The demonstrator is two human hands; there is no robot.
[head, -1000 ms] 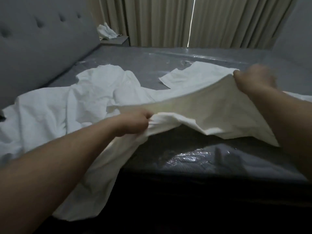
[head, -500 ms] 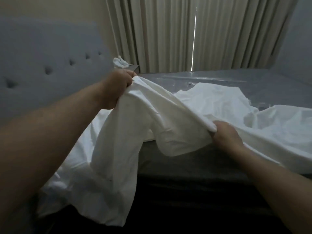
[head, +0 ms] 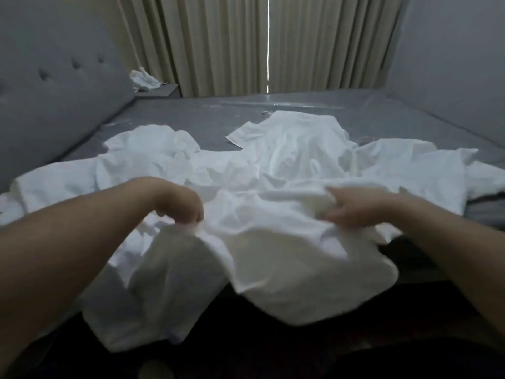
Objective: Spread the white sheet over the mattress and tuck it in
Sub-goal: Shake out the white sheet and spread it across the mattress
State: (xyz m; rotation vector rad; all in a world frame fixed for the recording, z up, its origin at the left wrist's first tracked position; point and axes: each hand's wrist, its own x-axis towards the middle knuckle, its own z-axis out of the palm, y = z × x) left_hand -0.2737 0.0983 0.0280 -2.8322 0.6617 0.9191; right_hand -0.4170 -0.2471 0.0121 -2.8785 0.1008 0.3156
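Observation:
The white sheet (head: 289, 160) lies crumpled across the near half of the grey, plastic-wrapped mattress (head: 207, 116). A loose part of it hangs over the near mattress edge. My left hand (head: 180, 203) pinches a fold of the sheet near that edge, fingers curled down. My right hand (head: 352, 207) lies on a bunched fold a little to the right, its fingers stretched along and partly closed on the cloth. The far half of the mattress is bare.
A grey tufted headboard (head: 54, 86) rises on the left. A small stand with a crumpled white cloth (head: 143, 80) sits at the far left corner. Beige curtains (head: 246, 42) hang behind the bed, and a grey wall (head: 453, 56) runs along the right.
My left hand has come down from headboard height to the near mattress edge. The lifted sheet has dropped onto the mattress. Both hands are now close together on the near folds.

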